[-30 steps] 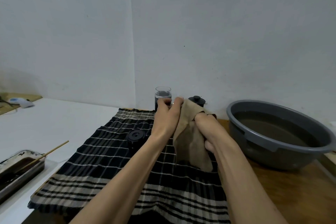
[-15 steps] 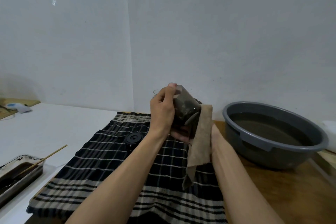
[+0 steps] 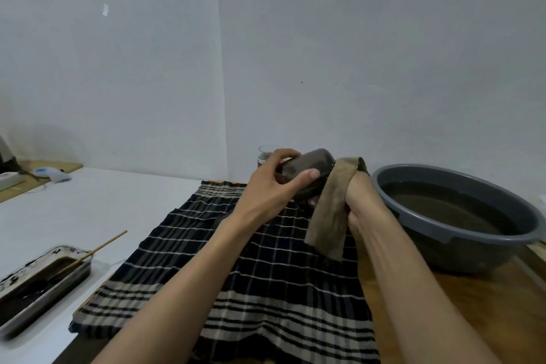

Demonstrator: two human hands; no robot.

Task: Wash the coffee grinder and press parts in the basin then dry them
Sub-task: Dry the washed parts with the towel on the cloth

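My left hand [image 3: 273, 188] grips a dark, smoky cup-shaped part [image 3: 307, 170], held tilted on its side above the checked towel [image 3: 266, 272]. My right hand [image 3: 359, 201] holds a tan cloth [image 3: 328, 216] pressed against the part's right end; the cloth drapes down over my wrist. A clear glass [image 3: 266, 152] stands behind my left hand, mostly hidden. The grey basin [image 3: 455, 236], holding murky water, sits to the right on the wooden table.
A metal tray [image 3: 35, 284] with dark liquid and a wooden stick [image 3: 94, 251] lies at the left on the white counter. A white device [image 3: 54, 174] rests far back left. Walls meet in a corner behind the towel.
The cloth-wrapped part was uncovered and lifted. My left hand has turned it onto its side and my right hand now holds the cloth at its end. The black lid on the towel is now hidden.
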